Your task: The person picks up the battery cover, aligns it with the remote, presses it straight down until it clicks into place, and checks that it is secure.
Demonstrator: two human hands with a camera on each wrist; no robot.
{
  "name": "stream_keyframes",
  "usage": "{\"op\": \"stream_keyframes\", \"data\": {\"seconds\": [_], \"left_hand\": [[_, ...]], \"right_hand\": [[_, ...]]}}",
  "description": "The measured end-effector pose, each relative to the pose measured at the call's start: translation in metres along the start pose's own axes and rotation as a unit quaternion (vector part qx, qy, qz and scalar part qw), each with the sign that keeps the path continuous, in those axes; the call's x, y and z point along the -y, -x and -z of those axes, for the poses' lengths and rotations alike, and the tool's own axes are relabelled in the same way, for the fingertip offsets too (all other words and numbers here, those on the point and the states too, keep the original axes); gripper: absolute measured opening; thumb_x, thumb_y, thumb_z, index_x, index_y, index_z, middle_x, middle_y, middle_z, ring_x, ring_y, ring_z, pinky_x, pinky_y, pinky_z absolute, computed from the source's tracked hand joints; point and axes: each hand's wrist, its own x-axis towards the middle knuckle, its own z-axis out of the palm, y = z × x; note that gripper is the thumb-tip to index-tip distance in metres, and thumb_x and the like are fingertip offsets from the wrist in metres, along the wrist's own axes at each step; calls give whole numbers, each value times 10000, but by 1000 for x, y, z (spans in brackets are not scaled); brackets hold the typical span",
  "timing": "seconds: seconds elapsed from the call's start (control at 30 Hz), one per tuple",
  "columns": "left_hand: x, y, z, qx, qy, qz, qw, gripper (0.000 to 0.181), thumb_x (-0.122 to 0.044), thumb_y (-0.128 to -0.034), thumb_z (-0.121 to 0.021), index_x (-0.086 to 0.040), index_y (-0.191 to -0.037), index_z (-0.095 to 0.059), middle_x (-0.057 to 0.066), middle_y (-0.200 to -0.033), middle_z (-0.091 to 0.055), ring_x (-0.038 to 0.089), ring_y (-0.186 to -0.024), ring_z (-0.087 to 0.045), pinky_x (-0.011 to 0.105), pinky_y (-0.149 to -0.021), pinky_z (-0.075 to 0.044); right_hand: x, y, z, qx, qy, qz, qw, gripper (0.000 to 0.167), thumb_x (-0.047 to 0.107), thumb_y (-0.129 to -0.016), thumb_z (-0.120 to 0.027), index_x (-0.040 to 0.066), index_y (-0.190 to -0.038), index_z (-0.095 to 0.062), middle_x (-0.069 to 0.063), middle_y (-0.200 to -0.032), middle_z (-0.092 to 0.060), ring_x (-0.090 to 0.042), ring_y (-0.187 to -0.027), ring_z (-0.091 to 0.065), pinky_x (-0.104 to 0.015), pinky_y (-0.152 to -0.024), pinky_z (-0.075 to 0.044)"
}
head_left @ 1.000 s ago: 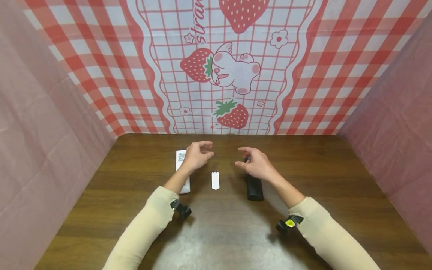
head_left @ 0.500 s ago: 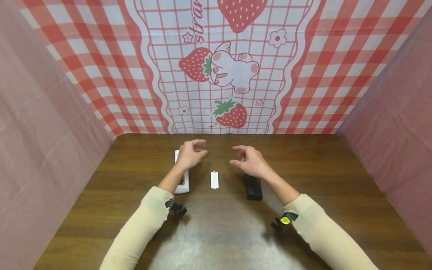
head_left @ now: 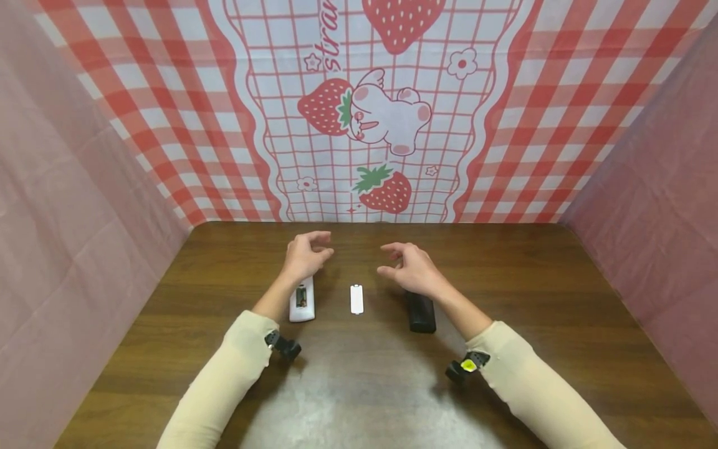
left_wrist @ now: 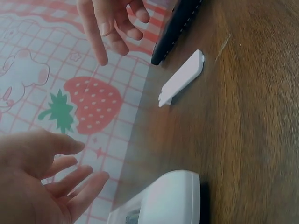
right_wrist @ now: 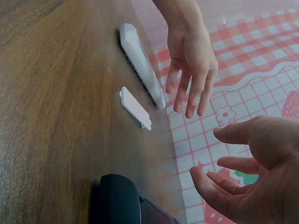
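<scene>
My left hand hovers above the far part of a white remote control, its fingers relaxed and slightly bent, holding nothing. The remote lies face down, and its uncovered battery compartment shows dark contents too small to tell clearly. Between the hands lies the white battery cover, which the left wrist view also shows apart from both remotes. My right hand, likewise relaxed and holding nothing, hangs over what looks like a black remote control. The hand and wrist hide that remote's far part.
Everything lies on a brown wooden table. A red-and-white strawberry cloth hangs behind its far edge, with pink cloths along both sides. A small black camera sits on each wrist.
My left hand has moved left, uncovering the battery compartment of the white remote. My right hand has shifted slightly left. Both remotes and the battery cover stay in place.
</scene>
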Motion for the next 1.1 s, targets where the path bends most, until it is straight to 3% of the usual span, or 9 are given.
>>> {"op": "stream_keyframes", "data": {"seconds": [0.2,0.37,0.53,0.67,0.77,0.93,1.1], "left_hand": [[3,1,8,-78,-21,43,10000,496,-71,-1045,-753,-10,-1530,-668,200,-1544,-716,398,-1333,-766,323,-861,-733],[6,3,15,-226,-250,45,9994,491,-80,-1037,-759,-18,-1518,-682,199,-1526,-728,396,-1322,-774,435,-1011,-716],[8,4,22,-306,-291,94,9991,492,-64,-1030,-764,-8,-1512,-683,211,-1516,-730,404,-1316,-776,374,-948,-728],[10,5,27,-303,-316,128,9990,497,-59,-1031,-759,-7,-1518,-677,215,-1523,-725,407,-1320,-773,342,-904,-732],[12,4,29,-303,-393,136,9987,494,-70,-1037,-755,-9,-1521,-675,214,-1529,-720,404,-1325,-771,399,-978,-723],[12,3,33,-378,-494,100,9980,489,-66,-1036,-755,-5,-1515,-678,219,-1521,-722,413,-1320,-772,503,-1139,-655],[11,4,36,-412,-614,126,9972,487,-76,-1043,-750,-7,-1519,-676,215,-1524,-722,409,-1327,-769,520,-1180,-629]], "right_hand": [[12,3,-1,-12,86,-101,9999,516,201,-1040,-795,9,-1504,-677,-302,-1396,-734,-312,-1057,-743,-303,-796,-575],[14,0,-3,53,52,-155,9999,524,209,-1041,-798,14,-1511,-676,-305,-1426,-722,-311,-1068,-735,-308,-817,-568],[15,-2,-6,110,44,-134,9998,531,209,-1045,-796,6,-1518,-667,-306,-1435,-719,-310,-1071,-739,-319,-816,-585],[15,-3,-8,119,41,-131,9998,533,216,-1042,-799,14,-1519,-670,-295,-1434,-725,-328,-1102,-747,-402,-894,-627],[16,-4,-8,136,44,-154,9998,537,223,-1047,-796,23,-1528,-666,-288,-1447,-720,-332,-1116,-746,-429,-926,-631],[20,-5,-8,198,51,-124,9997,541,236,-1049,-798,36,-1533,-665,-286,-1454,-709,-310,-1074,-747,-362,-851,-607],[21,-6,-10,215,27,-110,9997,534,235,-1049,-802,50,-1533,-670,-272,-1440,-683,-294,-1060,-731,-322,-821,-579]]}}
